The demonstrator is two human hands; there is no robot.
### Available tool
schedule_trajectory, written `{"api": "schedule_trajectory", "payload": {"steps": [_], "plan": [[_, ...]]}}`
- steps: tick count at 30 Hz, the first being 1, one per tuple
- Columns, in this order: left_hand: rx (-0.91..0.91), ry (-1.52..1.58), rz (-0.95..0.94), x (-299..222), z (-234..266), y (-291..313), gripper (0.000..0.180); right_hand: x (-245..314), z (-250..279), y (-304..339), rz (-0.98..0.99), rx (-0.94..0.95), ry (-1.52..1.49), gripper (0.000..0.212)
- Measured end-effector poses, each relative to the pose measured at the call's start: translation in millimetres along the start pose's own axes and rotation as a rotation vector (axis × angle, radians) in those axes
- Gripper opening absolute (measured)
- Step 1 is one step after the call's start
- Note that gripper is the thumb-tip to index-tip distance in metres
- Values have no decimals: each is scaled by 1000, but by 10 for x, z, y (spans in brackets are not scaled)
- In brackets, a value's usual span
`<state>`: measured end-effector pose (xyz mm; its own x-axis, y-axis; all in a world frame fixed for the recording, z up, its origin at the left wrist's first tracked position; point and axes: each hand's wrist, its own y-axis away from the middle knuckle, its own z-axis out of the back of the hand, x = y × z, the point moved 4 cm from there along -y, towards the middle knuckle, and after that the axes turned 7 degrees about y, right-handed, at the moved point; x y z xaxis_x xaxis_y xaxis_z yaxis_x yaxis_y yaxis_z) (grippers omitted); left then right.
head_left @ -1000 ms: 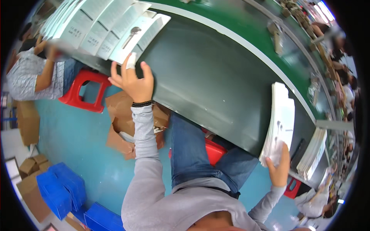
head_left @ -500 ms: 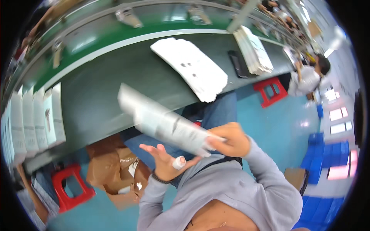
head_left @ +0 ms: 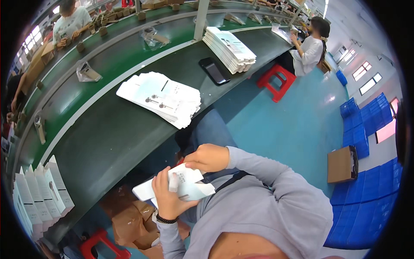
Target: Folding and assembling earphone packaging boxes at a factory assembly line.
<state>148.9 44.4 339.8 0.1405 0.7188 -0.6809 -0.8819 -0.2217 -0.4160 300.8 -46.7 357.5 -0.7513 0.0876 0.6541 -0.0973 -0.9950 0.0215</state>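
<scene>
Above my lap I hold a white and pale-blue cardboard carton (head_left: 189, 188) with its end flaps sticking out. My left hand (head_left: 167, 199) is wrapped round its body, a white wrapping on one finger and a dark bead bracelet at the wrist. The fingers of my right hand (head_left: 210, 158) are closed on the carton's far edge, by the flaps. On the dark bench lies a fanned pile of flat cartons (head_left: 161, 97) with a printed picture on top. Several opened-out cartons (head_left: 45, 194) stand in a row at the bench's left end.
A black phone (head_left: 214, 71) lies beside another stack of flat cartons (head_left: 230, 49). Beyond runs a green conveyor (head_left: 120, 58) carrying bagged parts. A red stool (head_left: 276, 82) stands at right near a seated co-worker (head_left: 308, 52). A brown paper bag (head_left: 129, 220) sits below the bench.
The carton, flat and blurred in my right hand half a second ago, is now opened into shape. My left hand has closed round it from an open pose. The view has swung right.
</scene>
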Motion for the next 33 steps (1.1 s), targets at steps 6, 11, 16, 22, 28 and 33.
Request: {"api": "schedule_trajectory", "payload": {"steps": [6,11,16,22,28,33], "plan": [[-251,258,268,200,-13,100,73,-87,87,4,-1,16,-8,31],[-858,796,351,269,143,328,55,73,-483,-186,248,-86,-425,72],[-893,855,357,180,79,150,47,-57,-508,-332,-104,-357,-478,49],[-884,848,657,363,-38,314,20,-51,-602,-459,-17,-426,-273,33],[-566,1280,230,323,-38,346,84,-111,-582,-542,-54,-53,-828,40],[-485,1292,130,347,-61,76,113,-44,-779,-627,109,350,-973,50]]}}
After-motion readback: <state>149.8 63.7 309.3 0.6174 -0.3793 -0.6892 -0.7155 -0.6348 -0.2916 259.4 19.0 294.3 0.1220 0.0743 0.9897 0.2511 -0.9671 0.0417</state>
